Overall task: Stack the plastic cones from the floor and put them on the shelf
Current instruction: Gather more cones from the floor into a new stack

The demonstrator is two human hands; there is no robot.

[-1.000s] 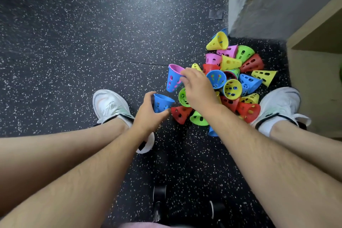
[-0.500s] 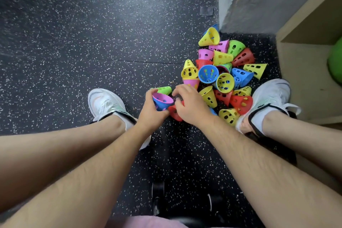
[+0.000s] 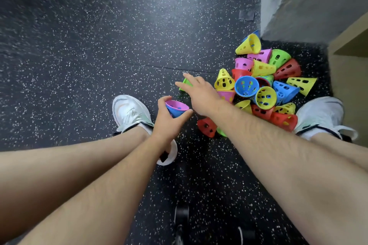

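Plastic stack of two cones point(image 3: 176, 108), pink inside blue, in left hand point(image 3: 169, 123).

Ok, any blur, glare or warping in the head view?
Head view: wide-angle warping stretches both forearms at the bottom; right hand slightly soft; cone pile and the stacked cones in the left hand sharp, evenly lit; faint sheen on floor.

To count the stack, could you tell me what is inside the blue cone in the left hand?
A pink cone is nested inside the blue cone. The left hand covers the lower part, so further cones cannot be ruled out.
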